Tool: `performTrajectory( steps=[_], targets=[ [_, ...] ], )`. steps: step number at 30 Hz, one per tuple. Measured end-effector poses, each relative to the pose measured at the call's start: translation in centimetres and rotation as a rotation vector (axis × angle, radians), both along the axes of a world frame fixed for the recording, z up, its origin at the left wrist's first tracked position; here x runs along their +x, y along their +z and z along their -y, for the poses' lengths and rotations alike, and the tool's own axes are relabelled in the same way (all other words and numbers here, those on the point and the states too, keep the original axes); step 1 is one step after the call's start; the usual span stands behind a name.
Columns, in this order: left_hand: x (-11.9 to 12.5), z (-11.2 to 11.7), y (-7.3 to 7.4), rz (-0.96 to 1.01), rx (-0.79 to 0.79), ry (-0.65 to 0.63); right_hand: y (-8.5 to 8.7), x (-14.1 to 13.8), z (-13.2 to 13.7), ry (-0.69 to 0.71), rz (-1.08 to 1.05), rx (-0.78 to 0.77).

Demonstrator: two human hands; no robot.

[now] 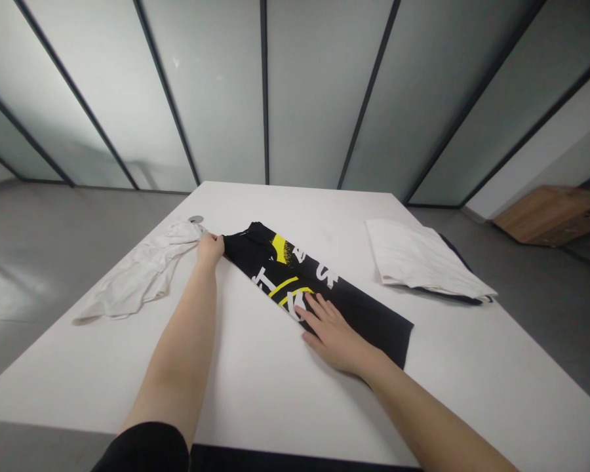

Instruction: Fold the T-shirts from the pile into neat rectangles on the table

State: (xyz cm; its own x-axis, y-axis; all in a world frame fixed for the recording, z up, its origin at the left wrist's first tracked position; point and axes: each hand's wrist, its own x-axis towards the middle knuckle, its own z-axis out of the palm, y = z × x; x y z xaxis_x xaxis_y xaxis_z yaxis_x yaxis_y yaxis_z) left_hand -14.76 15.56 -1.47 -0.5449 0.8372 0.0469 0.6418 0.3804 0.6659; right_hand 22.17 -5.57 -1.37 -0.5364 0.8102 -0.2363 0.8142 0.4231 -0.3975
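A black T-shirt (368,308) with white and yellow print lies folded into a long strip, slanting across the middle of the table. My left hand (210,249) is closed on the shirt's far left end, fingers pinched at its edge. Flat on the printed part rests my right hand (332,331), its fingers spread; the palm hides some of the print and the near edge. Just left of my left hand is a crumpled white garment (145,269), which comes close to that hand.
On the right of the white table (275,419) lies a folded white garment (417,255) over something dark. A round grey disc (195,219) sits near the left edge. Frosted glass panels (305,85) stand behind. A wooden piece (545,213) is on the floor at right.
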Motion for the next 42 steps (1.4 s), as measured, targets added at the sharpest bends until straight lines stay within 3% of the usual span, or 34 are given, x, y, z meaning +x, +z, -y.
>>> performTrajectory(
  steps=[5, 10, 15, 18, 22, 26, 30, 33, 36, 42],
  targets=[
    [0.5, 0.3, 0.1, 0.366, 0.09, 0.079, -0.1, 0.2, 0.0, -0.002, -0.023, 0.003],
    [0.3, 0.4, -0.4, 0.368, 0.132, 0.141, 0.1, 0.3, 0.0, -0.003, -0.037, -0.002],
    [0.5, -0.3, 0.0, 0.337, 0.043, 0.127, -0.6, 0.7, -0.1, -0.01, -0.097, 0.006],
    [1.2, -0.2, 0.9, 0.264, -0.095, 0.049, -1.1, 1.0, -0.3, -0.017, -0.164, 0.028],
    [2.0, 0.6, 2.3, 0.119, -0.276, -0.173, -1.1, 1.6, -1.3, -0.034, -0.335, 0.116],
    [2.1, 1.0, 3.2, 0.087, -0.429, -0.357, -1.1, 3.5, -3.2, -0.181, -0.509, 0.257],
    [2.5, 1.1, 3.4, 0.173, -0.532, -0.43, -2.0, 6.4, -5.2, -0.442, -0.304, 0.39],
    [3.1, 1.3, 3.2, 0.277, -0.482, -0.437, -2.5, 8.1, -5.9, -0.616, -0.035, 0.369],
    [3.6, 1.1, 2.7, 0.358, -0.394, -0.412, -2.3, 9.1, -6.1, -0.65, 0.065, 0.33],
    [4.2, 0.1, 1.2, 0.358, -0.207, -0.373, -1.2, 9.5, -6.2, -0.652, 0.039, 0.285]
  ],
)
